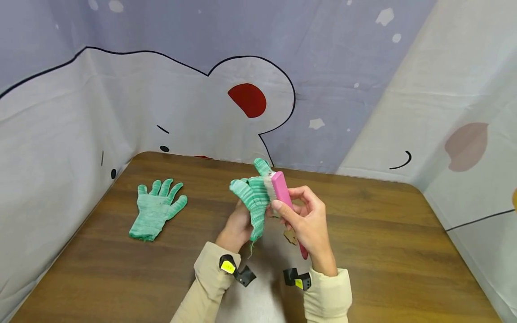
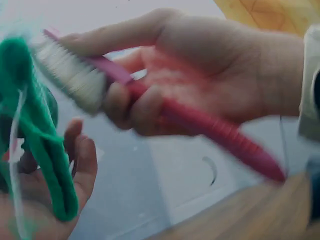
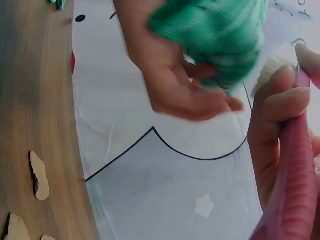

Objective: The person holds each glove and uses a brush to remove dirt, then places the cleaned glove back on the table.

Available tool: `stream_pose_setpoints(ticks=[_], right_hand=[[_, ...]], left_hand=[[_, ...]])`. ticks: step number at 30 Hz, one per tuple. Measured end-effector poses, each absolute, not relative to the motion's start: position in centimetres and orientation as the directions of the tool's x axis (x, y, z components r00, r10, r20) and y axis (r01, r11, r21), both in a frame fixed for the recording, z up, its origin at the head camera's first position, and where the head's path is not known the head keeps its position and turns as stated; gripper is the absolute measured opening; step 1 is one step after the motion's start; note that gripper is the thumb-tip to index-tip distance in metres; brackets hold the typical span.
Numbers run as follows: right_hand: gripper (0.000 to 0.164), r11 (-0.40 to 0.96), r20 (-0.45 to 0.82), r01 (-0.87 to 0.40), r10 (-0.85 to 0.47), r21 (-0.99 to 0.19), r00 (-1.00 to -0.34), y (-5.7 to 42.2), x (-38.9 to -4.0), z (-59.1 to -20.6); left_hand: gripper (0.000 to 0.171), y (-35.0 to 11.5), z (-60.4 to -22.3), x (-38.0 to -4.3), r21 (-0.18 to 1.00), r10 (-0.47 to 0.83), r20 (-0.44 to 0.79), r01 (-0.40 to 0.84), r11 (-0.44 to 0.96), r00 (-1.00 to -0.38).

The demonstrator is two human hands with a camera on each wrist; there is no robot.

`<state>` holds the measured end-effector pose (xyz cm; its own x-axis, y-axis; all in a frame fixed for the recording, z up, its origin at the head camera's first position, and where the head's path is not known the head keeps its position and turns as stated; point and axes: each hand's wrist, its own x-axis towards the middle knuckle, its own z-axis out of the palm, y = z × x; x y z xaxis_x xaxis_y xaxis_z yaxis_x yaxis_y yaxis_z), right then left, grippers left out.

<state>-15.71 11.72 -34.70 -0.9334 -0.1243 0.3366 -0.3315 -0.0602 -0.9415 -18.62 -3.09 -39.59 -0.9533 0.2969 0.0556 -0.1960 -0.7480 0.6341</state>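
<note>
My right hand (image 1: 308,220) grips a pink brush (image 1: 281,187), its thumb along the head and its fingers curled round the handle. White bristles (image 2: 72,75) face a green striped knitted glove (image 1: 254,197); in the head view they meet its side. From below and behind, my left hand (image 1: 238,226) holds this glove, its fingers (image 3: 200,102) bent under the fabric. Much of the left hand is hidden by the glove in the head view. A loose thread dangles from the glove. Another green glove (image 1: 153,211) lies flat on the table at the left, fingers spread.
The wooden table (image 1: 375,242) is backed by a printed cloth (image 1: 181,103) on its far side and both flanks. Flat brown irregular pieces (image 3: 39,175) lie on the wood, one (image 1: 290,237) partly behind the right hand. Black wrist mounts (image 1: 297,279) sit at both cuffs.
</note>
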Motion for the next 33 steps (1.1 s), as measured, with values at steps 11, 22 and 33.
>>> stream_pose_setpoints(ticks=[11,22,33], right_hand=[[0.025,-0.112,0.276,-0.277,0.02,-0.954,-0.961,13.1,-16.2,-34.7],[0.029,-0.002,0.217,-0.217,-0.025,-0.976,-0.976,12.5,-16.4,-35.2],[0.032,0.155,0.173,-0.178,-0.048,-0.972,-0.984,11.2,-16.6,-35.7]], left_hand=[[0.026,-5.0,-40.6,-20.7,0.875,0.073,-0.226,-0.235,-0.424,-0.971],[0.027,-5.7,-40.6,-20.8,0.856,0.014,-0.192,-0.174,-0.487,-0.981],[0.033,-5.1,-40.1,-20.6,0.823,0.12,-0.11,-0.158,-0.545,-0.987]])
